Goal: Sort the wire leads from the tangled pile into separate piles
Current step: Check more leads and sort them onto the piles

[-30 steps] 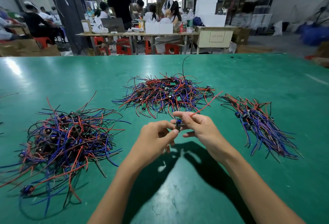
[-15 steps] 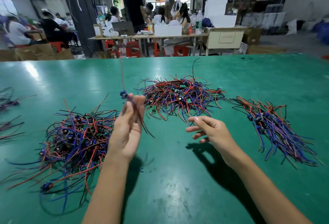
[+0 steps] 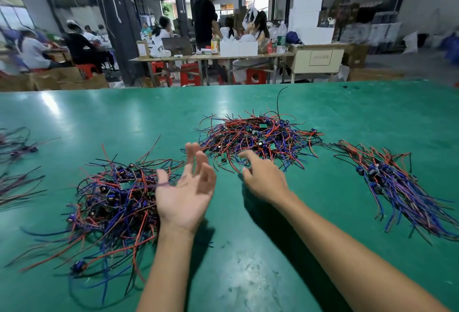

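Head view puts the tangled pile point(image 3: 258, 139) at twelve o'clock on the green table point(image 3: 248, 262), with sorted piles at nine point(image 3: 111, 202) and three point(image 3: 397, 187). Likely snag: a lead drags neighbours out, or loose ends at nine catch the wrist. Left hand point(image 3: 186, 192) is palm-up, fingers spread, holding nothing; right hand point(image 3: 263, 177) reaches palm-down, fingers loosely curled, empty, touching the tangle's near edge

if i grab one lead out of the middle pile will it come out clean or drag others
Probably drags others: the middle pile is crossed and tangled. Leads look thin and floppy, curling at the ends. Likely light; the right hand reaches toward its near edge.
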`<state>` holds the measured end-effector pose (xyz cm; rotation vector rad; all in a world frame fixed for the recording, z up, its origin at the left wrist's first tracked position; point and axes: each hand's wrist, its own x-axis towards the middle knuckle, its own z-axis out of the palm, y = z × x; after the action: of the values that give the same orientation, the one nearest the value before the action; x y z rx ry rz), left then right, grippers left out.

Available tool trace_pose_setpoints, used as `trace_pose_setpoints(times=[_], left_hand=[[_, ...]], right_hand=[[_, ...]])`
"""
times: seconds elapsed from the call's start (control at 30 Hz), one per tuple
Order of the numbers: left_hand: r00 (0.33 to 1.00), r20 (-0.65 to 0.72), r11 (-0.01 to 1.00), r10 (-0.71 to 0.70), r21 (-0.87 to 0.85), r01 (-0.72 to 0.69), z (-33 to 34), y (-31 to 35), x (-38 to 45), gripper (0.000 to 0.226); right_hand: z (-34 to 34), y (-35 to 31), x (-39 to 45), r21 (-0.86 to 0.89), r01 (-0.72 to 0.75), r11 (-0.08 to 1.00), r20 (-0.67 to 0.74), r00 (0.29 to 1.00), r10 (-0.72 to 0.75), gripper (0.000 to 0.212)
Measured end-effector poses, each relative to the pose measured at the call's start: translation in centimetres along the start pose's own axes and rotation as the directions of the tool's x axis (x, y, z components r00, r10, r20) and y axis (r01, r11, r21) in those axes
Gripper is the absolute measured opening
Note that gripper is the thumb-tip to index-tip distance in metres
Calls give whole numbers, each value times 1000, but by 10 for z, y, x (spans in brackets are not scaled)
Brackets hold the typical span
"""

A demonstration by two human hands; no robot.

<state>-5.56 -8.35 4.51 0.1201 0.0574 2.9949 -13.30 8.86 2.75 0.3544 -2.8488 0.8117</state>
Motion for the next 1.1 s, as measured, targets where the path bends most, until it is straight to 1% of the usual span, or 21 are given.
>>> trace_pose_setpoints(times=[0.03, 0.07, 0.13, 0.17, 0.2, 0.27, 0.3, 0.33, 0.37, 0.4, 0.43, 0.5, 0.57, 0.63, 0.7, 0.73, 0.83, 0.87, 0.93, 1.0, 1.1], left_hand=[[996, 38, 996, -75, -53, 77, -1, -5, 0, 76], [990, 49, 989, -133, -65, 136, -1, -11, -1, 81], [978, 11, 978, -210, -16, 210, -4, -25, 0, 84], [971, -24, 971, -239, 22, 239, -4, -32, 2, 82], [962, -66, 960, -264, 82, 268, -2, -38, 4, 76], [942, -191, 898, -275, 300, 322, 2, -48, 9, 52], [932, -281, 824, -228, 455, 338, 3, -51, 12, 40], [920, -364, 708, -141, 613, 351, 2, -53, 14, 32], [910, -412, 589, -36, 727, 352, 1, -56, 16, 26], [900, -433, 512, 53, 785, 348, -2, -58, 18, 22], [887, -444, 479, 125, 810, 338, -4, -59, 18, 20], [863, -448, 457, 232, 834, 310, -7, -59, 18, 18], [843, -446, 430, 301, 852, 298, -7, -58, 19, 19], [843, -448, 424, 298, 853, 303, -7, -57, 19, 25], [874, -424, 400, 236, 862, 310, -6, -59, 17, 34], [894, -390, 374, 221, 880, 291, -6, -59, 16, 37], [937, -249, 248, 246, 950, 187, -3, -63, 13, 30], [947, -222, 202, 231, 963, 176, -2, -64, 12, 31], [967, -206, 137, 150, 973, 186, 0, -68, 10, 37], [979, -191, 114, 75, 977, 182, -1, -73, 7, 35], [984, -169, 154, 57, 975, 159, -3, -74, 3, 29]], right_hand=[[3, -6, 15, -36, 13, 999, 2, 1000, -13, 43], [5, -11, 28, -69, 10, 998, 22, 1000, -9, 47], [11, -15, 48, -158, -10, 987, 125, 992, 31, 48], [14, -16, 54, -219, -10, 976, 175, 983, 49, 43], [18, -15, 57, -270, 0, 963, 194, 980, 54, 37], [26, -13, 60, -300, 0, 954, 127, 991, 40, 25], [30, -12, 59, -275, -16, 961, 84, 996, 41, 20], [32, -11, 56, -237, -36, 971, 49, 998, 49, 18], [32, -9, 53, -193, -49, 980, 22, 998, 54, 16], [31, -6, 49, -150, -54, 987, -6, 999, 53, 14], [29, -3, 43, -106, -55, 993, -40, 998, 51, 12], [23, 6, 30, 0, -37, 999, -114, 993, 36, 11], [18, 13, 16, 105, 13, 994, -142, 990, 2, 13], [12, 18, -2, 215, 83, 973, -142, 988, -53, 13], [5, 23, -20, 292, 155, 944, -158, 981, -112, 10], [2, 26, -30, 301, 177, 937, -170, 977, -130, 10], [-5, 36, -56, 303, 191, 934, -239, 964, -119, 12], [-8, 39, -63, 314, 194, 929, -273, 956, -107, 12], [-13, 41, -72, 316, 213, 925, -322, 941, -107, 11], [-18, 43, -80, 275, 259, 926, -309, 936, -170, 11], [-22, 44, -87, 192, 300, 934, -244, 937, -250, 18]])
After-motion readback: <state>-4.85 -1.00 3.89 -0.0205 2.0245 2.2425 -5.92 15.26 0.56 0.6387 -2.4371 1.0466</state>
